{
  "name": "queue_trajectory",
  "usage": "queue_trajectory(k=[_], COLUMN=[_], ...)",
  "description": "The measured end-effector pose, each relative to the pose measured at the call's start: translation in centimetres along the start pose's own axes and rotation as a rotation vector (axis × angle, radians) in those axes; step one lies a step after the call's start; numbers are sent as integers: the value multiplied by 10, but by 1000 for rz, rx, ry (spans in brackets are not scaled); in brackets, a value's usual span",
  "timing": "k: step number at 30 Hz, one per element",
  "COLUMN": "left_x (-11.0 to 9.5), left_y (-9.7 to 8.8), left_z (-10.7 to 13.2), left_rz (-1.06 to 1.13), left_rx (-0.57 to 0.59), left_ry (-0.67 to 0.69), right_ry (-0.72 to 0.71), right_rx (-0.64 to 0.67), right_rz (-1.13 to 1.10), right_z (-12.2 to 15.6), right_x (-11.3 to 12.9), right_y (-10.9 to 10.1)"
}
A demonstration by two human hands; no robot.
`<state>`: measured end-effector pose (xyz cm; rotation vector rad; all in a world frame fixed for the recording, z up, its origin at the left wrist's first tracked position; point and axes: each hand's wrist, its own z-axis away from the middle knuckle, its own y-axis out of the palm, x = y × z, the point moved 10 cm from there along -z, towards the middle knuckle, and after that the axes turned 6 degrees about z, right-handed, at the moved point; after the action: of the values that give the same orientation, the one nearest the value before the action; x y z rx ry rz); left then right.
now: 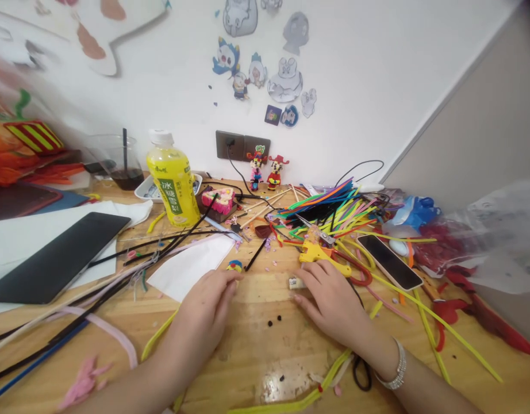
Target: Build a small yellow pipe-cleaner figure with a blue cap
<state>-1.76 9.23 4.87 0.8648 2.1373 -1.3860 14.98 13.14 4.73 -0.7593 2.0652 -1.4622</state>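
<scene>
My left hand (210,306) is closed, with thumb and fingers pressed together. At its fingertips is a small yellow, blue and red craft piece (234,265), partly covered by the index finger. Opposite, my right hand (331,292) curls its thumb and fingers around a small whitish piece with dark print (295,283); the rest of that piece is hidden under the hand. Just beyond the right hand's knuckles lies a yellow glue gun (319,254). Small black bits (274,321) lie on the wooden table (256,351) between the hands.
Colourful pipe cleaners (329,207) are piled at the back. A phone (391,263) lies right; a dark tablet (60,256) lies left. A yellow drink bottle (172,184) and a plastic cup (126,172) stand at the back left. Two small figures (275,172) stand by the wall.
</scene>
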Motion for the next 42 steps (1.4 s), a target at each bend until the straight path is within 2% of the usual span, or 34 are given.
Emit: queue_trajectory(k=[4,9,13,16,22,34,42], left_x=[15,20,17,13,13,10,19], left_y=[-9,-22,-28,-19,1,8,17], left_z=[-4,-12,-20,-21,-15,-13,-12], left_rz=[-21,-74,-226,-340,-381,-236,-184], left_rx=[-51,-47,-82,-47,72,134,214], left_ry=[-101,-126,-46,59,117,99,29], right_ry=[16,-5,-163,-207,-220,-260,-250], right_rx=[-63,-125,-5,68,34,21,34], right_rz=[-71,-245,-345,-345,-354,-350,-372], right_z=[0,0,0,1,0,1,0], right_x=[-2,-6,16,30,40,45,45], right_y=[-7,-14,-7,0,4,2,3])
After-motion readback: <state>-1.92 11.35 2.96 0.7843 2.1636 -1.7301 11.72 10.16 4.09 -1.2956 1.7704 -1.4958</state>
